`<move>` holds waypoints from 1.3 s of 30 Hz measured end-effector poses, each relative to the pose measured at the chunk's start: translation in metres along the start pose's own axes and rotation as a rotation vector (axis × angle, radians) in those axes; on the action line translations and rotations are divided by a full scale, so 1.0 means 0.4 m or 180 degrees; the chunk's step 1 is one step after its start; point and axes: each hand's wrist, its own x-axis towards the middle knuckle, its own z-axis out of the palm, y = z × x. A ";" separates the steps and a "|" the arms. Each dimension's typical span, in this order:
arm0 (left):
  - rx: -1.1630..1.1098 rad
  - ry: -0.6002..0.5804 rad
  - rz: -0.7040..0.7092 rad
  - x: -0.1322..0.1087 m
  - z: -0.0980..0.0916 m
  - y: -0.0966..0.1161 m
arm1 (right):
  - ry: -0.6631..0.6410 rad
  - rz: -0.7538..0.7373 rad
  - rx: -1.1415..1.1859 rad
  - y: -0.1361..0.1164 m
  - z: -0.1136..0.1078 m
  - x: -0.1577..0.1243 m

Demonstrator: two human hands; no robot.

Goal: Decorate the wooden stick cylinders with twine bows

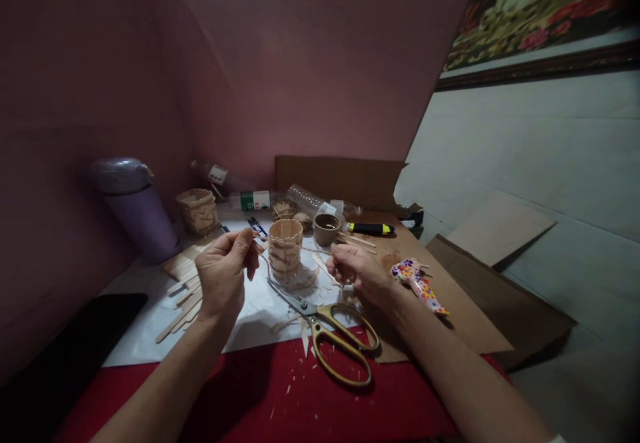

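A small cup built of wooden sticks [285, 246] stands upright on white paper [250, 310]. My left hand [225, 275] is raised left of it, fingers pinched on a thin strand of twine [310, 250] that runs past the cup. My right hand [356, 271] is right of the cup, fingers closed on the strand's other end, resting low on the table. Gold-handled scissors [330, 333] lie between my forearms, blades pointing at the cup.
A purple tumbler [136, 208], a second stick basket [197, 211], loose wooden sticks [183, 306], a small brown cup [327, 228], a yellow-black cutter [370, 229], plastic bottles [305, 198] and a flowery glue gun [417, 284] surround the work. Cardboard [465, 316] lies right; a phone [75, 336] left.
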 end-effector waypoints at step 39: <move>0.1215 -0.1572 -0.0282 -0.141 0.026 -0.089 | 0.0204 -0.2596 -0.4224 -0.001 0.093 -0.071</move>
